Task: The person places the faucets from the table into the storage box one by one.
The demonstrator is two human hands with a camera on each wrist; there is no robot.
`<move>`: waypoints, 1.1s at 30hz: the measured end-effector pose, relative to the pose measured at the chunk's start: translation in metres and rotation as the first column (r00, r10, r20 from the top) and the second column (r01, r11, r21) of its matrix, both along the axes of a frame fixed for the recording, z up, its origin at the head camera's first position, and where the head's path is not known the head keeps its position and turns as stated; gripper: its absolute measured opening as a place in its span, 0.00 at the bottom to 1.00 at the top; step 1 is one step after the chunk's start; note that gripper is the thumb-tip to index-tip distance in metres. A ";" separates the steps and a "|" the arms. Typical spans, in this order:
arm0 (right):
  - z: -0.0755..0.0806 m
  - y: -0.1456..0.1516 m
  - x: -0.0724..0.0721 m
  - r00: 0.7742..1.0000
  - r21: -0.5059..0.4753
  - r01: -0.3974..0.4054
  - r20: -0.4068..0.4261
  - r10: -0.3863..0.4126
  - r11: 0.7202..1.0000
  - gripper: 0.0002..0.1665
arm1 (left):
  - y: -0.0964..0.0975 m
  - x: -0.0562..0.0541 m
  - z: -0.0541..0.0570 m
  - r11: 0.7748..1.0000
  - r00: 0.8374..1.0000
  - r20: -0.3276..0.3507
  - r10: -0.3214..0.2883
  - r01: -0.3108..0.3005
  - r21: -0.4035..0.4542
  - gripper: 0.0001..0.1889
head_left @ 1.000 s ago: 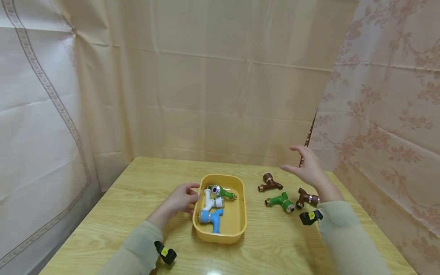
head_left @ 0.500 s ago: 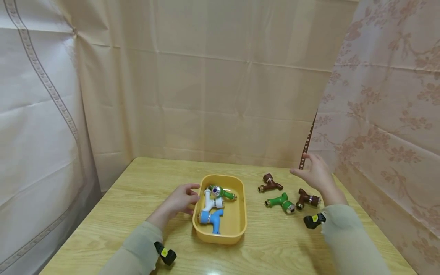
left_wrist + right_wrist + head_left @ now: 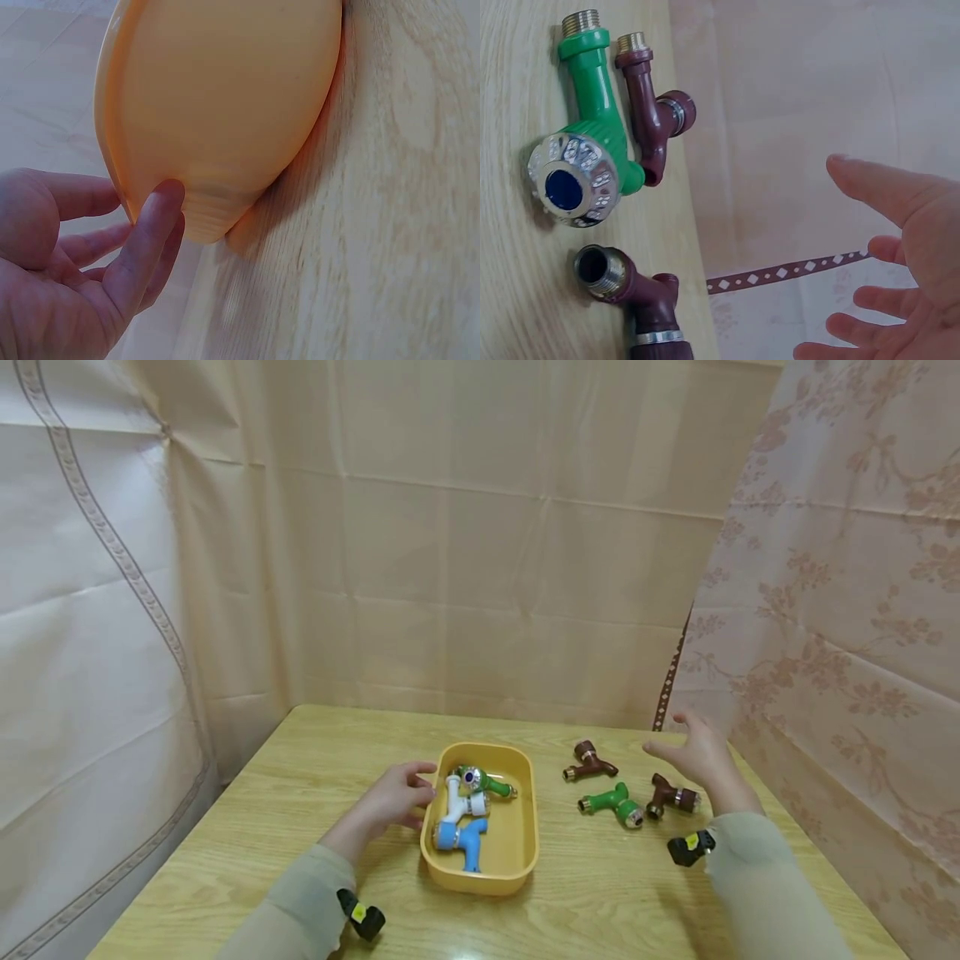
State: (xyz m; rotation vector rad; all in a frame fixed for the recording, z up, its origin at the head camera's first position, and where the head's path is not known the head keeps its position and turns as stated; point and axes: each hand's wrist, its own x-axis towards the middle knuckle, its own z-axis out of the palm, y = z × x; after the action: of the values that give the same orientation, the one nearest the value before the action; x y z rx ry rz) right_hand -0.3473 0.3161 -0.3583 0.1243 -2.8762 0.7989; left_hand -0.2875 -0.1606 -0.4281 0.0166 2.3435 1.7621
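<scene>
My left hand [image 3: 392, 795] is at the left side of a yellow plastic bin [image 3: 491, 883]. In the left wrist view its relaxed fingers touch the bin's outer wall and rim. Inside the bin lie a green tap [image 3: 497, 784], a white tap [image 3: 454, 811] and a blue tap [image 3: 471, 841]. My right hand [image 3: 707, 762] hovers with fingers spread and nothing in it, above and behind a brown tap [image 3: 663, 792]. Left of that one are a green tap [image 3: 609, 799] with a silvery knob [image 3: 571, 180] and, farther back, a second brown tap [image 3: 592, 766].
Everything stands on a light wood-grain table [image 3: 337, 752]. Beige cloth [image 3: 480, 568] hangs behind its far edge, and flower-patterned cloth [image 3: 847, 635] closes off the right side. Each sleeve carries a black wrist camera [image 3: 362, 917].
My right hand has moved a little right and down, toward the right brown tap, staying empty. The left hand, bin and taps stay where they were.
</scene>
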 end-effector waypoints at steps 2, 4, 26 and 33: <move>-0.002 0.003 -0.001 1.000 -0.002 0.007 0.014 -0.007 1.000 0.62 | 0.000 -0.001 0.000 1.000 1.000 0.001 0.000 0.000 0.001 0.27; -0.005 0.005 -0.002 1.000 -0.004 0.015 0.021 -0.015 1.000 0.61 | 0.000 -0.001 -0.001 1.000 1.000 0.000 0.000 0.000 0.000 0.27; -0.036 0.031 -0.001 0.996 0.020 0.029 0.086 -0.030 0.999 0.50 | 0.001 -0.001 -0.001 1.000 1.000 -0.006 0.002 -0.002 -0.017 0.27; -0.048 0.039 0.000 0.991 0.012 0.029 0.130 -0.030 1.000 0.47 | 0.000 0.000 -0.001 1.000 1.000 -0.011 0.000 0.000 -0.015 0.27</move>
State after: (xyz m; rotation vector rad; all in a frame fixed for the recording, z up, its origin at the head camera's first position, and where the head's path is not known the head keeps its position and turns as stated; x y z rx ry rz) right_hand -0.3471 0.3555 -0.4061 0.0320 -2.9961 0.8165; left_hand -0.2870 -0.1607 -0.4288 0.0245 2.3647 1.7487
